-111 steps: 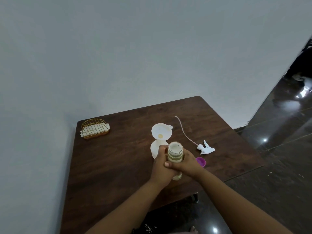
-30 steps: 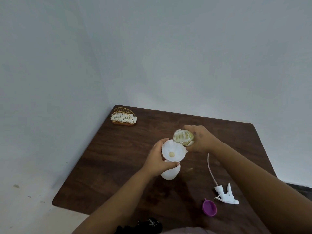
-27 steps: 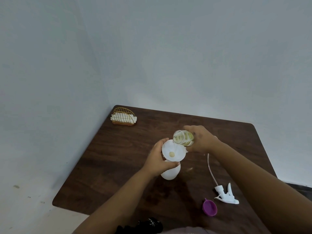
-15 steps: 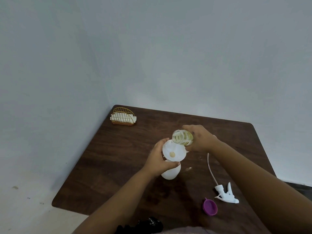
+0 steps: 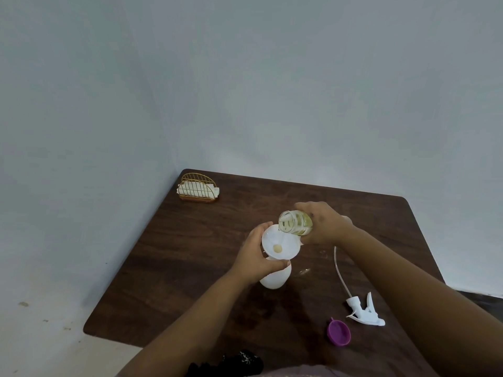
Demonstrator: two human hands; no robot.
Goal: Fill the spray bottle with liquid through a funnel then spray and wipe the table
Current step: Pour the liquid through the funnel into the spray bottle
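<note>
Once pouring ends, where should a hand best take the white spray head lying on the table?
Probably by the chunky white body of the spray head, pinched from above across its sides. It lies flat near the purple cap; its thin dip tube trails away and looks too flexible to lift by.

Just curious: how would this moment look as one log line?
step: filling | right hand: tilts jar over funnel | left hand: steadies funnel

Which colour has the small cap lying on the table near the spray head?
The cap is purple, seen clearly in the head view.
</note>
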